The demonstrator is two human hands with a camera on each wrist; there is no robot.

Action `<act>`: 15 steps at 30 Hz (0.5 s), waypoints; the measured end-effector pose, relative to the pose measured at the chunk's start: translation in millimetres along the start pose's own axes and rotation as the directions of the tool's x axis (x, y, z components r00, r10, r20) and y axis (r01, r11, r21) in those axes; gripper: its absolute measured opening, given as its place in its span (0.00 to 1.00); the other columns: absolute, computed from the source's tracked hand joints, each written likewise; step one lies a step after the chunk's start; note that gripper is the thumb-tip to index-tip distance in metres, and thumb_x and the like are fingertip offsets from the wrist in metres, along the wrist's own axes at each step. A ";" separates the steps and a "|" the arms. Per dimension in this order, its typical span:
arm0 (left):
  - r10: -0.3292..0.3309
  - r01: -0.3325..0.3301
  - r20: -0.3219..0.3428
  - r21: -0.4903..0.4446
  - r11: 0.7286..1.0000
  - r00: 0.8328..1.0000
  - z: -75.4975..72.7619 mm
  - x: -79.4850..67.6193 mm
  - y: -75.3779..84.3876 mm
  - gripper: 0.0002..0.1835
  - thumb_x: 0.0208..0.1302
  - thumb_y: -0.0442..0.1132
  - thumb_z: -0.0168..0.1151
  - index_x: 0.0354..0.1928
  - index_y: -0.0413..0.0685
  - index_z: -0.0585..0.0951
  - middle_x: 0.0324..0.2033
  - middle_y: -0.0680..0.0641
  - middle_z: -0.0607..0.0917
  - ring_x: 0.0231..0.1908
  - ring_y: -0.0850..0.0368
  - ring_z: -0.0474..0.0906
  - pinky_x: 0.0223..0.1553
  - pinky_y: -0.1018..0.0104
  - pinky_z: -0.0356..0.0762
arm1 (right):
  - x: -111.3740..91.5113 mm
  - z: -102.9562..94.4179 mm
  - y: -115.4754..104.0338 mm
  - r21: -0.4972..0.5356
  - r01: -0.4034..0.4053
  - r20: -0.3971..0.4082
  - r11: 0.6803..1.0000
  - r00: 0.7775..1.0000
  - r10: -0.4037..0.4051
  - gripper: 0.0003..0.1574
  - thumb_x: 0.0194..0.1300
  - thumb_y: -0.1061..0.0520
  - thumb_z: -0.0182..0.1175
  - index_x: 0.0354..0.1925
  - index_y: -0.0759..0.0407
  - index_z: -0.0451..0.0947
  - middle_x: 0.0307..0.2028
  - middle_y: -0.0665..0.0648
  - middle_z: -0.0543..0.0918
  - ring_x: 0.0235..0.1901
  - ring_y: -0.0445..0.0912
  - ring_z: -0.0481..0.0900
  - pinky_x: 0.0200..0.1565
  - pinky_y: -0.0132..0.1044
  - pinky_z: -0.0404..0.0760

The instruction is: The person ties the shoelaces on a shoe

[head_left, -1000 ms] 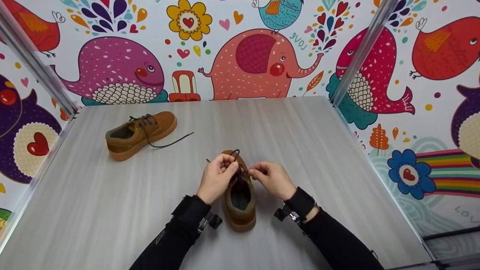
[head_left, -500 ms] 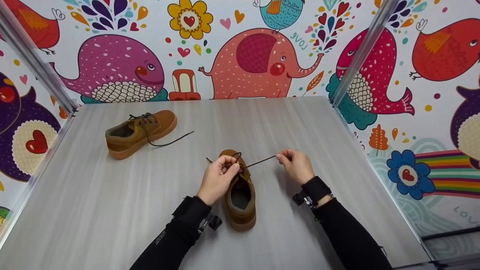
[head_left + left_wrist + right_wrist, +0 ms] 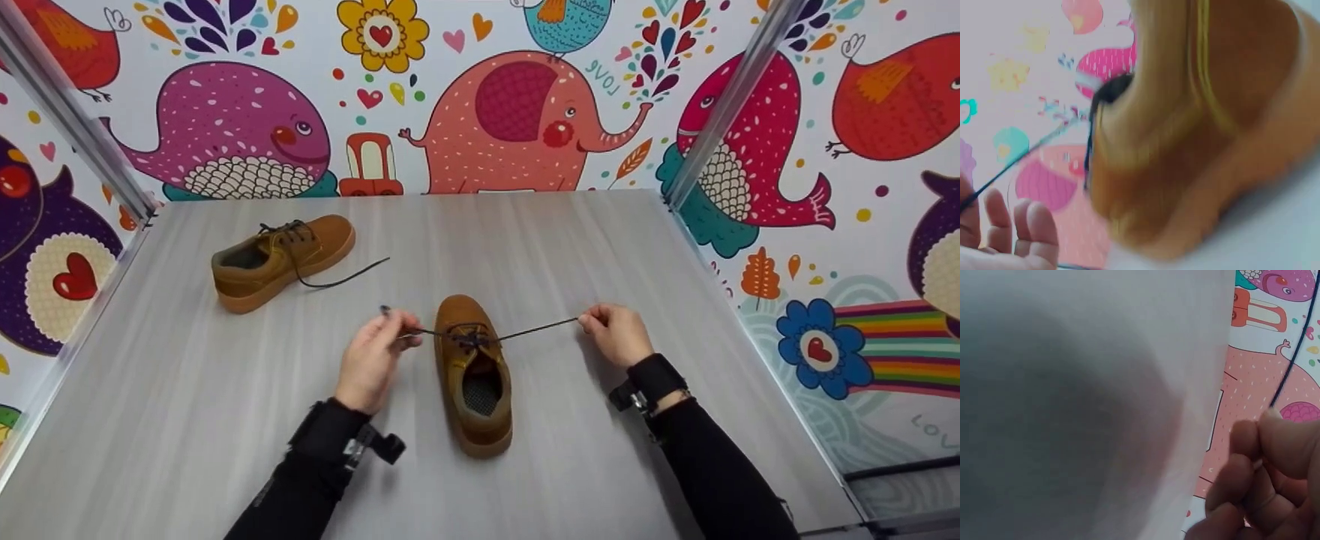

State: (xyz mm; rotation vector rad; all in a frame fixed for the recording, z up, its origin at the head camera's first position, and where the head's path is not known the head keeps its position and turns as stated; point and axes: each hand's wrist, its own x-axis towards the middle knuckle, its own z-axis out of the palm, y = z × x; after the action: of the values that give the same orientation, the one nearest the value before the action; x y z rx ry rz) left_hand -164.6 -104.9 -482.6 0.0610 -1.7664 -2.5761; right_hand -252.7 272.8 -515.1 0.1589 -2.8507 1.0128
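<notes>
Far shoe (image 3: 270, 285): by the far left corner of the desk (image 3: 570, 247).
Left hand (image 3: 369, 364): pinches lace (image 3: 536, 329); has moved left, off near shoe (image 3: 453, 367).
Near shoe: mid-desk, toe toward far edge; lace now drawn out both ways, probably tightening.
Right hand (image 3: 621, 334): pinches lace, toward desk's right edge.
Wall (image 3: 480, 37): reads "LOVE", reversed.

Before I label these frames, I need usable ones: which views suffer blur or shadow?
Head view: fairly evenly lit, near shoe sharp; left wrist view: that shoe smeared, probably by motion, the wall washed out; right wrist view: broad dark patch, likely shadow, across the tabletop, right hand clearer.
</notes>
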 end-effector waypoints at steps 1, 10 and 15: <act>-0.006 0.006 -0.033 0.001 1.000 0.999 -8.7 -2.3 -0.2 0.18 0.87 0.39 0.45 0.40 0.41 0.82 0.42 0.48 0.84 0.46 0.55 0.83 0.53 0.63 0.83 | -0.9 -0.9 1.4 -0.005 0.004 0.016 1.000 1.000 -0.004 0.11 0.76 0.56 0.66 0.37 0.63 0.87 0.31 0.57 0.88 0.31 0.45 0.79 0.37 0.36 0.75; -0.225 0.254 -0.192 0.142 0.957 0.955 -55.2 -27.3 -15.6 0.19 0.86 0.42 0.52 0.48 0.34 0.88 0.41 0.48 0.87 0.35 0.57 0.81 0.37 0.66 0.81 | -6.5 -5.2 6.6 -0.051 0.017 0.104 0.999 0.994 -0.011 0.10 0.75 0.57 0.68 0.38 0.62 0.89 0.32 0.57 0.88 0.30 0.45 0.77 0.37 0.36 0.73; -0.285 0.332 -0.179 0.348 0.877 0.942 -59.8 -32.2 -15.3 0.23 0.84 0.48 0.56 0.36 0.36 0.87 0.30 0.48 0.87 0.26 0.57 0.79 0.27 0.67 0.78 | -7.7 -5.3 8.6 -0.032 0.035 0.161 0.999 0.987 -0.029 0.09 0.74 0.56 0.68 0.38 0.61 0.89 0.31 0.56 0.87 0.29 0.42 0.75 0.36 0.33 0.72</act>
State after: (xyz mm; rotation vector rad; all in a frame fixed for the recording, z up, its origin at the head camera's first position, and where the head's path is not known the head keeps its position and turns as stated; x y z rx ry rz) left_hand -129.7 -153.9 -517.6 0.5386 -2.3376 -2.3041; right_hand -245.9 283.2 -517.4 0.2949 -2.9966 0.9858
